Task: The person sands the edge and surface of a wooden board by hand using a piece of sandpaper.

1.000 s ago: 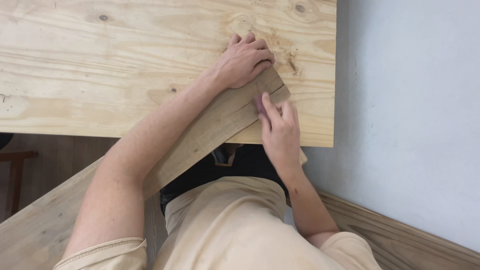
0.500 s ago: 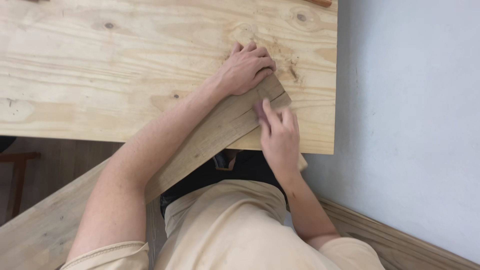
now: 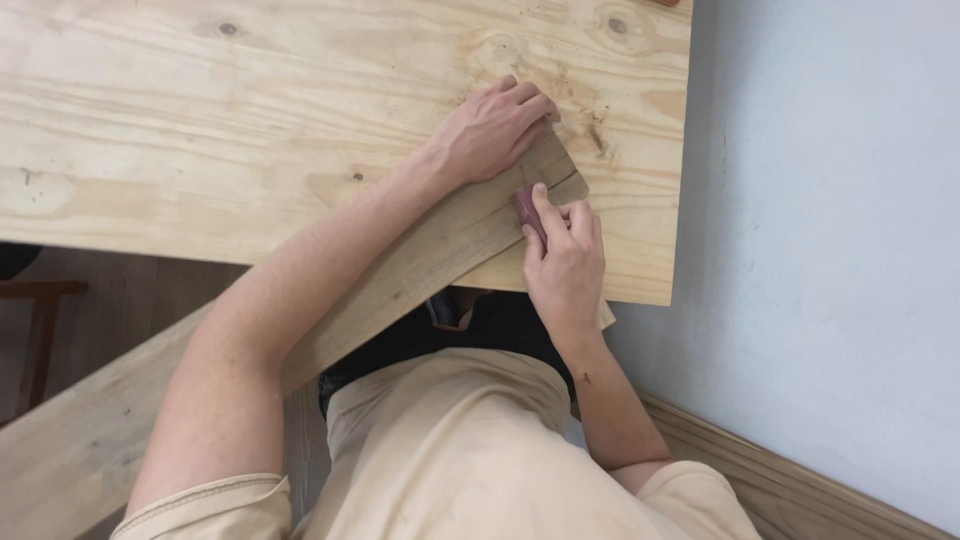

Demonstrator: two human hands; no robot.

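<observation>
Plank (image 3: 440,250): grey weathered board, lying diagonally across the bench's (image 3: 200,150) near right corner.
Left hand (image 3: 492,128): grip pressed flat on plank's far end.
Right hand (image 3: 565,268): grip pinching a small reddish sanding piece (image 3: 524,206) against the plank.

There is just one camera, worn on the person's head. It looks straight down, close above the plywood table (image 3: 250,130), near its right edge, beside the pale wall (image 3: 830,220).
</observation>
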